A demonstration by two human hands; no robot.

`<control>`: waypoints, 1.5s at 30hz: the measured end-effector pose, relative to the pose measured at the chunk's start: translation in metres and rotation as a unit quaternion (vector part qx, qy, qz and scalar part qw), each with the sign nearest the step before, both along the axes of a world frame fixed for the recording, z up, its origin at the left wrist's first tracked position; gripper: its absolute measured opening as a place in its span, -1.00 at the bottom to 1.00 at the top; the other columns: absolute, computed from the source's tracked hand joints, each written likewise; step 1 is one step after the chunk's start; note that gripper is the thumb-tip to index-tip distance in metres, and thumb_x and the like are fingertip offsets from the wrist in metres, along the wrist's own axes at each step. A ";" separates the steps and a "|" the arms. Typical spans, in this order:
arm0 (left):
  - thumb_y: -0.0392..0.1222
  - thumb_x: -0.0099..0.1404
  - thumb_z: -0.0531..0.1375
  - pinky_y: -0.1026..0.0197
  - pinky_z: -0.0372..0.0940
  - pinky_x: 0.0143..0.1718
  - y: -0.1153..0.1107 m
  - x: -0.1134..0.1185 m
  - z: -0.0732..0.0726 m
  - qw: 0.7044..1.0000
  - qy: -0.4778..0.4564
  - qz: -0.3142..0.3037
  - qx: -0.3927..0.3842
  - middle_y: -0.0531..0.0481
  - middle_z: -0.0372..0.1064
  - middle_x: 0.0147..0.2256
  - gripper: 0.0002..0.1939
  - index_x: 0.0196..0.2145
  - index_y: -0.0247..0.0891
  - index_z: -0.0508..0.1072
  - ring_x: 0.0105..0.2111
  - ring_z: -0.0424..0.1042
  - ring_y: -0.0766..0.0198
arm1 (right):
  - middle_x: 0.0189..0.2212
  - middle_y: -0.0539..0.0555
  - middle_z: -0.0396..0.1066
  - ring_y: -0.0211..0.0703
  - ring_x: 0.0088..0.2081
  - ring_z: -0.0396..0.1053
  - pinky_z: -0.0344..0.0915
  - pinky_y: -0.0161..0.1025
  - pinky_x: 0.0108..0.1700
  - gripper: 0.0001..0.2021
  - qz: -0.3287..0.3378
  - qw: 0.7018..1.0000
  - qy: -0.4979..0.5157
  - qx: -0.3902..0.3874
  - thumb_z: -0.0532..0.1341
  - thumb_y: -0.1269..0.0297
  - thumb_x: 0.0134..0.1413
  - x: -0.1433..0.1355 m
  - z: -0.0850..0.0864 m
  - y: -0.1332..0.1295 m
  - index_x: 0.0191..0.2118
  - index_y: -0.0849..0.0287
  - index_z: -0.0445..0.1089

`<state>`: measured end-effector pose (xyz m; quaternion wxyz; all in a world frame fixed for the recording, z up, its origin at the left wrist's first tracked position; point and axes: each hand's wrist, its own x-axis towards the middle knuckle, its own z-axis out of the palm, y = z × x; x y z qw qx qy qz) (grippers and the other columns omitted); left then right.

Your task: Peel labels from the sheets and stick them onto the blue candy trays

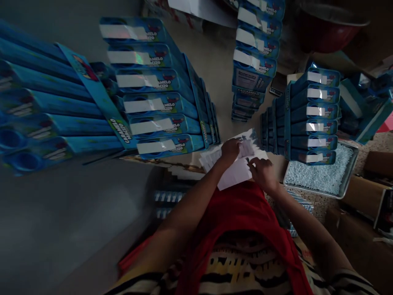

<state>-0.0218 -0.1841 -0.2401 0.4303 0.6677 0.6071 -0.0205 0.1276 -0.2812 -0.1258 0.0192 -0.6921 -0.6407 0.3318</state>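
White label sheets with torn, uneven edges lie fanned out at the table's front edge, before my red apron. My left hand is curled over them, its fingers closed at a small pale printed piece that looks like a bundle of labels. On the right side of the sheets, my right hand has thumb and forefinger pinched together at the paper. Whatever sits in that pinch is too small to make out. Blue display boxes of candy are stacked to the left of my hands.
More blue candy boxes stand at the right, others farther back, and others at far left. A metal tray of small pale blue pieces is at lower right. A red bowl stands at the back right, cardboard boxes below.
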 end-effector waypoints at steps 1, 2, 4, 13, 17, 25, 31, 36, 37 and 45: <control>-0.21 0.41 0.13 -0.01 0.31 0.14 -0.001 0.003 0.000 0.999 -0.036 0.019 0.026 -0.30 0.54 0.02 -0.68 -0.06 -0.28 0.65 0.10 0.46 -0.08 | -0.51 0.03 0.43 -0.13 -0.40 0.33 0.12 -0.20 -0.25 -0.81 -0.060 0.997 0.037 -0.006 0.21 0.19 0.35 -0.001 0.014 -0.002 -0.17 0.13 0.54; -0.20 0.41 0.13 -0.01 0.29 0.19 -0.004 0.004 0.001 0.994 -0.087 0.050 0.051 -0.31 0.51 0.07 -0.68 -0.02 -0.29 0.63 0.15 0.43 -0.06 | -0.57 -0.04 0.34 -0.17 -0.47 0.27 0.09 -0.22 -0.31 -0.81 -0.122 0.989 0.085 -0.014 0.24 0.13 0.32 -0.002 0.028 -0.002 -0.20 0.11 0.53; -0.04 0.45 0.13 -0.01 0.31 0.19 -0.016 0.002 0.009 0.963 -0.226 0.144 0.039 -0.29 0.50 0.09 -0.64 0.00 -0.28 0.60 0.15 0.44 -0.01 | -0.64 -0.13 0.18 -0.25 -0.55 0.13 0.01 -0.26 -0.40 -0.76 -0.226 0.954 0.195 -0.040 0.31 0.02 0.21 -0.004 0.050 0.000 -0.27 0.10 0.49; 0.37 -0.02 0.47 0.05 0.51 -0.14 -0.073 -0.032 0.089 0.690 -0.552 0.387 -0.264 -0.15 0.60 -0.32 -0.37 -0.36 -0.30 0.56 -0.32 0.58 0.13 | -0.65 -0.15 0.17 -0.35 -0.56 0.04 -0.04 -0.30 -0.47 -0.56 -0.357 0.848 0.371 -0.127 0.50 -0.10 -0.24 -0.018 0.080 0.013 -0.45 0.14 0.41; 0.06 -0.09 0.57 0.16 0.49 -0.24 -0.083 -0.047 0.118 0.717 -0.493 0.449 -0.202 -0.02 0.54 -0.46 -0.55 -0.42 -0.30 0.56 -0.45 0.52 0.27 | -0.64 -0.13 0.19 -0.34 -0.56 0.04 -0.06 -0.30 -0.48 -0.54 -0.319 0.879 0.333 -0.121 0.49 -0.13 -0.23 -0.028 0.090 0.006 -0.45 0.16 0.43; -0.01 0.10 0.46 0.26 0.42 -0.40 -0.090 -0.157 0.226 0.779 -0.398 0.484 0.016 -0.01 0.56 -0.47 -0.73 -0.42 -0.27 0.60 -0.48 0.53 0.25 | -0.69 -0.12 0.12 -0.32 -0.59 0.01 -0.10 -0.29 -0.51 -0.63 -0.101 0.959 0.265 0.006 0.34 -0.08 0.12 -0.116 0.160 0.028 -0.42 0.16 0.51; -0.10 0.14 0.43 0.27 0.41 -0.42 -0.021 -0.250 0.286 0.794 -0.289 0.476 0.244 0.02 0.53 -0.52 -0.83 -0.41 -0.25 0.62 -0.50 0.51 0.26 | -0.62 -0.05 0.31 -0.27 -0.53 0.20 0.01 -0.28 -0.42 -0.77 0.057 0.964 0.195 0.170 0.30 0.13 0.19 -0.219 0.206 0.120 -0.41 0.14 0.52; -0.15 0.12 0.44 0.31 0.37 -0.50 0.064 -0.298 0.279 0.789 -0.288 0.462 0.284 0.01 0.46 -0.58 -0.82 -0.49 -0.28 0.58 -0.55 0.44 0.31 | -0.60 0.01 0.34 -0.18 -0.44 0.32 0.11 -0.26 -0.36 -0.83 0.086 0.979 0.103 0.153 0.32 0.24 0.07 -0.280 0.204 0.226 -0.48 0.17 0.49; -0.16 0.11 0.44 0.32 0.36 -0.50 0.077 -0.304 0.276 0.787 -0.297 0.463 0.280 0.01 0.45 -0.59 -0.82 -0.50 -0.29 0.56 -0.56 0.44 0.32 | -0.61 0.02 0.34 -0.17 -0.43 0.32 0.12 -0.26 -0.35 -0.84 0.089 0.982 0.082 0.142 0.33 0.25 0.04 -0.288 0.202 0.242 -0.49 0.18 0.49; -0.24 0.09 0.45 0.33 0.36 -0.48 0.108 -0.323 0.250 0.767 -0.355 0.481 0.232 0.01 0.43 -0.59 -0.83 -0.50 -0.32 0.55 -0.58 0.41 0.36 | -0.59 0.02 0.34 -0.17 -0.41 0.28 0.15 -0.23 -0.33 -0.86 0.087 0.989 -0.006 0.118 0.33 0.23 -0.05 -0.314 0.190 0.275 -0.48 0.18 0.54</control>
